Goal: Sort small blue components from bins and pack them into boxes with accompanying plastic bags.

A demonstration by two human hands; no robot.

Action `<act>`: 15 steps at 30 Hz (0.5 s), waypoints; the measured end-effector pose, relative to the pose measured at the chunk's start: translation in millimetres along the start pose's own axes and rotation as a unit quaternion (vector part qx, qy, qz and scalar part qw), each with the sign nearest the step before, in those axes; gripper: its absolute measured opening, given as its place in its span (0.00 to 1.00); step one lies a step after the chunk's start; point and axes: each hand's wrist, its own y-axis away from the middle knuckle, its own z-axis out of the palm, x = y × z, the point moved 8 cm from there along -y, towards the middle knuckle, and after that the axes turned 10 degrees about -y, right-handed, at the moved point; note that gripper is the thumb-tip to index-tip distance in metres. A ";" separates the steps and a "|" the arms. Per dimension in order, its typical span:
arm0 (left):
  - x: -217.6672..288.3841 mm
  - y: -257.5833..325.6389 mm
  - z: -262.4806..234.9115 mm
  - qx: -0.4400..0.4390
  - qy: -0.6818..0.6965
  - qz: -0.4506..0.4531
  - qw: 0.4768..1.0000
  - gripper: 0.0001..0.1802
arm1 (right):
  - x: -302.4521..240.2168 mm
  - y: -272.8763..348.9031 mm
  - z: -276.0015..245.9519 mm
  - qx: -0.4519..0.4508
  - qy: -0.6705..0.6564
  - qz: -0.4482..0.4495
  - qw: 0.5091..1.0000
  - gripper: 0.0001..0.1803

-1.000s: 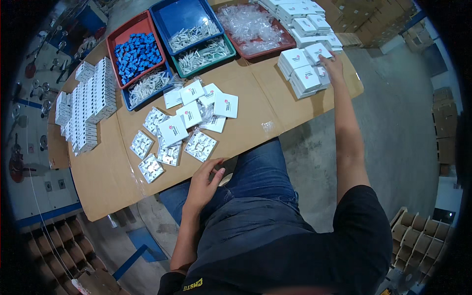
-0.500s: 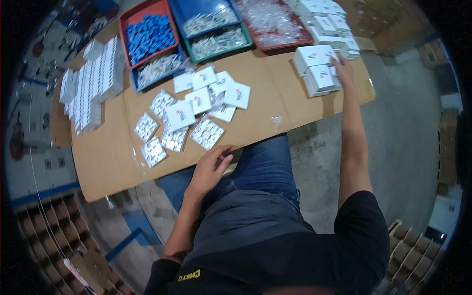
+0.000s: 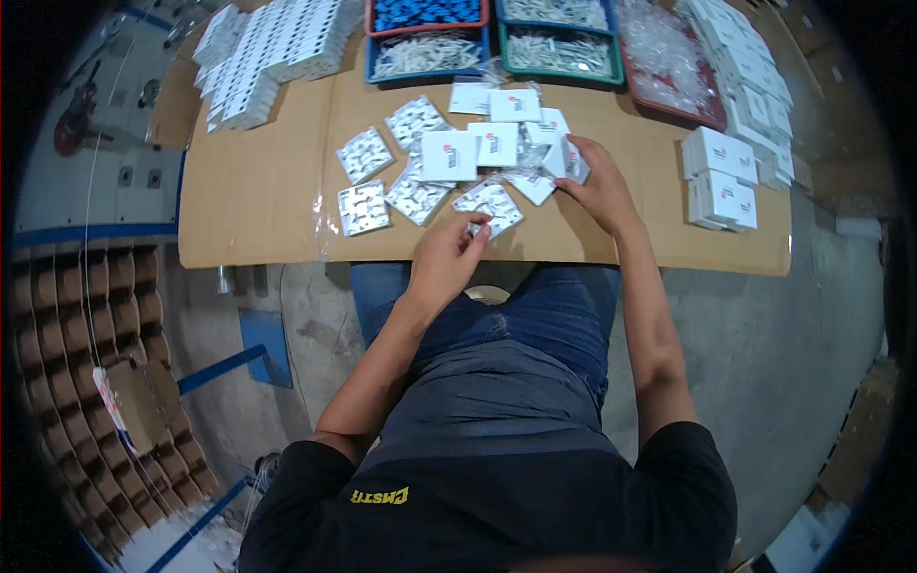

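A grey concrete floor (image 3: 764, 325) lies around a tabletop (image 3: 277, 196) covered in brown cardboard. Rows of white boxes (image 3: 291, 43) fill its far left, and a green tray (image 3: 564, 75) of small pale parts (image 3: 554, 53) sits at far middle. Near the centre, the right hand (image 3: 608, 199) has its grip pinching the right side of a white square cover (image 3: 565, 162). The left hand (image 3: 444, 258) is nearer, fingertips at a white frame (image 3: 489, 201); whether its grip pinches that frame, I cannot tell

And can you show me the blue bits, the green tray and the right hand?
Blue bits (image 3: 427, 12): head view, middle of the pile.
Green tray (image 3: 564, 78): head view, front rim.
Right hand (image 3: 604, 195): head view, back of the hand.
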 end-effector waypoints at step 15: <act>-95.2 -99.3 -76.7 0.114 -0.128 -0.143 0.975 0.20 | -100.4 -43.4 125.5 -0.060 0.063 -0.187 0.978 0.42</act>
